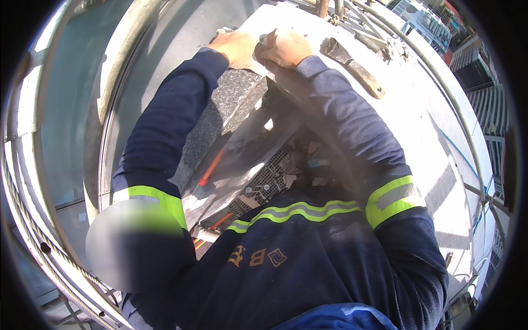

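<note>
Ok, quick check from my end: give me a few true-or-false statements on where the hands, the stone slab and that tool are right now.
1. Both hands rest on the far end of the speckled grey stone slab. True: the left hand and the right hand sit side by side there.
2. The right hand holds the hammer. False: the hammer lies alone on the pale ledge, to the right of the hands.
3. The sleeves are dark blue with yellow reflective bands. True.
4. An orange-handled tool lies below the slab. True, though what kind of tool it is cannot be told.
5. The hands wear thick gloves. False: both are bare.
</note>
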### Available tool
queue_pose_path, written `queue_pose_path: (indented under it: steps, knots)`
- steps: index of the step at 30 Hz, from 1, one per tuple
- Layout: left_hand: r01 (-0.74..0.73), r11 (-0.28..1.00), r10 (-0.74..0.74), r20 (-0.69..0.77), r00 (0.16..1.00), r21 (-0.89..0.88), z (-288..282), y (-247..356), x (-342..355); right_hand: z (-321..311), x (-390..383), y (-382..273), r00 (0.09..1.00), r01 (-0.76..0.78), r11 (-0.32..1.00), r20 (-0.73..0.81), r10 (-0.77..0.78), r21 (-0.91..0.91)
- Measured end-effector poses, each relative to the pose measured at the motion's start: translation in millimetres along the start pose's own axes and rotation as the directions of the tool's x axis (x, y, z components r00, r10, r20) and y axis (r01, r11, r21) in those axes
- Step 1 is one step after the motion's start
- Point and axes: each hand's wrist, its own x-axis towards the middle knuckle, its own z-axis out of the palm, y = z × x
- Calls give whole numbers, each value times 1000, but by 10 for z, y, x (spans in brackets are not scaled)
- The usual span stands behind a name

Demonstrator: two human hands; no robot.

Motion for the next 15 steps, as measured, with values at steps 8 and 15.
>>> queue_pose_path:
  steps: [8, 15]
  knots:
    - [8, 998, -25, 252, 967, 68, -193, 225, 92, 142, 28, -26, 998, -25, 991, -67, 16, -134]
    - [18, 985, -65, 273, 960, 172, -73, 112, 222, -442, -56, 307, 911, 186, 960, -403, -88, 211]
